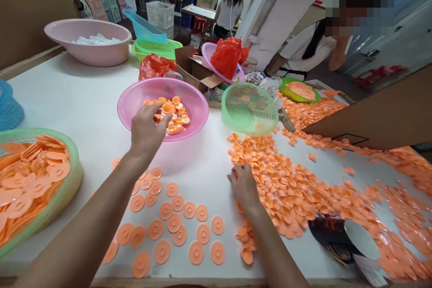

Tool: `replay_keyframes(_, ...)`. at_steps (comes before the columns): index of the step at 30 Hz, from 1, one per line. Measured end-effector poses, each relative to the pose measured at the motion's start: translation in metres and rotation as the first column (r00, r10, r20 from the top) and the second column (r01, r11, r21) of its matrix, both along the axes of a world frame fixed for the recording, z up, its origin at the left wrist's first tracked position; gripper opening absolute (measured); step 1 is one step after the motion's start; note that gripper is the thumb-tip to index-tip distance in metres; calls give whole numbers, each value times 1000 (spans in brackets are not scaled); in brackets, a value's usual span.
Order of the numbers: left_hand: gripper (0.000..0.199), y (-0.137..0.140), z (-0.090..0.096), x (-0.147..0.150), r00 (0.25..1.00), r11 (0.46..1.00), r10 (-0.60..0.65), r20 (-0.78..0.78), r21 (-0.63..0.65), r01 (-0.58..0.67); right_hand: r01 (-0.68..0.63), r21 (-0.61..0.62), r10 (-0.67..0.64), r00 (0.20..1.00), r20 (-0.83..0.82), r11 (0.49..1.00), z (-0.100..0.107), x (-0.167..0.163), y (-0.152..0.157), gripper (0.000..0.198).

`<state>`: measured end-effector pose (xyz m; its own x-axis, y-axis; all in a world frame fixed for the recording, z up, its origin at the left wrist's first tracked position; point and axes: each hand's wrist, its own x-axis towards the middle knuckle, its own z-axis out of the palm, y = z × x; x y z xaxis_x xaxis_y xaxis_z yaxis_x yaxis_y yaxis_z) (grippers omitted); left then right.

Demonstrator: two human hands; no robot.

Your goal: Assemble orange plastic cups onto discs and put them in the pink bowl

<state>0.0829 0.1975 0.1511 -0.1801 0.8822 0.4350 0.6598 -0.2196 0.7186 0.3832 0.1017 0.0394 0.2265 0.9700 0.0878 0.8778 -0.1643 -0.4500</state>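
Note:
My left hand (148, 128) reaches over the rim of a pink basin (130, 108), thumb and forefinger apart. Small orange cup-shaped pieces (178, 119) lie in that basin, one right by my fingertips. My right hand (243, 183) rests at the left edge of a big heap of the same orange pieces (283, 189). Its fingers are curled in, and whatever they may hold is hidden. Between my forearms, flat orange discs (174, 223) with a raised ring in the middle lie scattered on the white table (209, 166).
A green basket (76, 157) full of flat orange parts stands at left. A green colander (249, 112) sits behind the heap. Farther back are a pink tub (91, 54), a cardboard box (192, 69) and red bags (227, 56). A cardboard panel (381, 112) and another person (313, 47) are at right.

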Motion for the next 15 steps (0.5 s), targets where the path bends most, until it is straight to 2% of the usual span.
replay_keyframes(2,15,-12,-13,-14,984,978,-169,-48,-129,162,4,-1,-4,1000,-14,1000,-6,-2,-5,4)
replay_keyframes(4,11,-36,-42,-21,897,869,-424,-124,-336,364,25,20,-24,999,-30,999,-11,-1,-8,10)
replay_keyframes(6,17,-61,-74,-20,791,757,-578,-201,-494,428,45,41,-43,998,-48,998,-12,3,-8,11)
replay_keyframes(7,18,-70,-89,-15,764,736,-601,-233,-533,417,49,50,-46,997,-56,998,-11,5,-8,9)
replay_keyframes(9,15,-81,-109,1,767,742,-586,-262,-553,378,52,61,-47,996,-78,997,-7,5,-7,5)
replay_keyframes(12,11,-81,-119,36,795,760,-563,-225,-518,392,83,2,-79,954,-288,997,3,-7,-9,12)
replay_keyframes(13,10,-80,-120,48,799,761,-565,-206,-505,408,84,-50,-97,905,-415,995,6,-15,-11,16)
replay_keyframes(15,7,-79,-119,66,799,748,-580,-160,-492,444,37,-167,-139,742,-656,985,8,-31,-15,26)
